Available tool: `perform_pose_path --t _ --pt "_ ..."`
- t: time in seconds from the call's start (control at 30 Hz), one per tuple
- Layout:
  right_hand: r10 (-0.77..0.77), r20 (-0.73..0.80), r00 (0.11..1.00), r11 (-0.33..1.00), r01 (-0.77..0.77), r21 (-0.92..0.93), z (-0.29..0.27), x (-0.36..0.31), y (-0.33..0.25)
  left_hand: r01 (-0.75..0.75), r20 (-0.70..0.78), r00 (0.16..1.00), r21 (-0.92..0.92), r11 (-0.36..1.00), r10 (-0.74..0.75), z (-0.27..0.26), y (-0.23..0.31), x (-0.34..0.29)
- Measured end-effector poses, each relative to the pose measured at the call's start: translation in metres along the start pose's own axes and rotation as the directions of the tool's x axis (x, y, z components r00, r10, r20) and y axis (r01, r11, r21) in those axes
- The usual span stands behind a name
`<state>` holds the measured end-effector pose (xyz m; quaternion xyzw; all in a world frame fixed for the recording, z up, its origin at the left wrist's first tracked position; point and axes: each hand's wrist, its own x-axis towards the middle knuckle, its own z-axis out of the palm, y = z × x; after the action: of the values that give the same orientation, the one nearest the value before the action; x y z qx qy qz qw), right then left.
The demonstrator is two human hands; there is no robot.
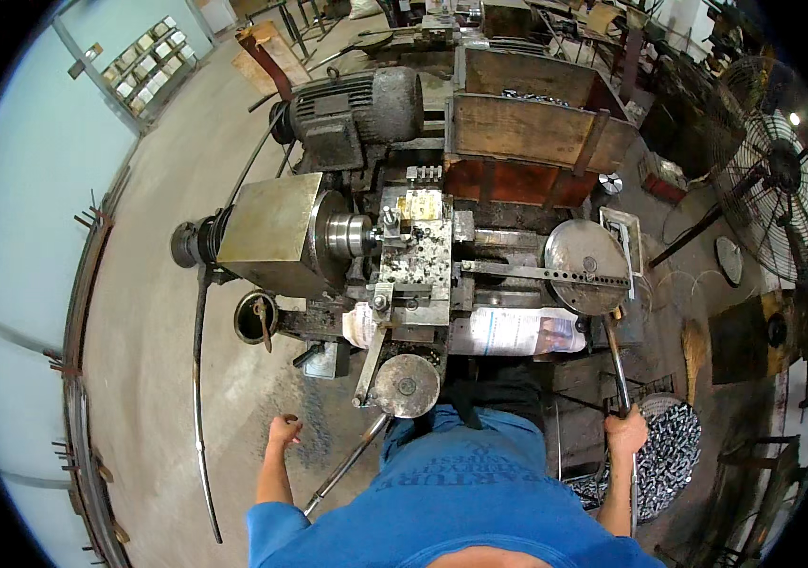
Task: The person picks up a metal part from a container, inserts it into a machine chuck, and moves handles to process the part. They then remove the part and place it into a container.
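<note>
Lever [615, 364], long and steel, is the thing in hand here: it slopes down from the round plate [586, 266] at the right end of the lathe [413, 256] to the right hand [626, 432], which is wrapped in a full fist round its lower end, fingers closed on the bar. That grip low on the shaft looks chosen for leverage.

Working left to right from the lathe: off its left side, the left hand [283, 432] hangs low over the floor, fingers curled narrow around something small and dark; what it is, I cannot tell. It is well apart from the lever. A thin rod [345, 464] slants just right of that hand, untouched. Nearer the lathe's front sits a handwheel [407, 385], free of either hand. Right of the lever's grip, a basket [674, 454] of shiny metal parts lies just beside the right hand, seemingly within easy reach.
</note>
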<state>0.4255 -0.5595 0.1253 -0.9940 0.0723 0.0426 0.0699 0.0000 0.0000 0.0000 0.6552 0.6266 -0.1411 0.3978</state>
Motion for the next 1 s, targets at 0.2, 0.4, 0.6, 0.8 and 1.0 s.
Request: perform_pose_path --t 0.2,0.4,0.6,0.8,1.0 --pt "-0.03 -0.089 0.996 0.999 0.033 0.038 0.01 -0.007 0.01 -0.144 -0.073 0.987 0.021 0.989 0.145 -0.003 0.009 0.026" --pt "0.047 0.007 0.999 0.993 -0.046 -0.108 -0.004 0.009 -0.003 -0.175 -0.05 0.983 0.042 0.984 0.177 -0.014 0.019 0.034" --pt "-0.262 -0.305 0.916 0.921 0.142 -0.363 0.017 0.168 0.082 -0.338 -0.264 0.845 0.408 0.848 0.464 -0.037 0.099 0.058" --pt "-0.173 -0.312 0.934 0.961 0.091 -0.261 -0.016 0.204 -0.018 -0.364 -0.104 0.824 0.656 0.661 0.557 -0.024 0.136 0.069" --pt "-0.338 -0.475 0.812 0.916 0.401 0.035 -0.018 0.137 -0.048 -0.289 -0.617 0.647 0.346 0.893 0.449 0.096 0.089 0.121"
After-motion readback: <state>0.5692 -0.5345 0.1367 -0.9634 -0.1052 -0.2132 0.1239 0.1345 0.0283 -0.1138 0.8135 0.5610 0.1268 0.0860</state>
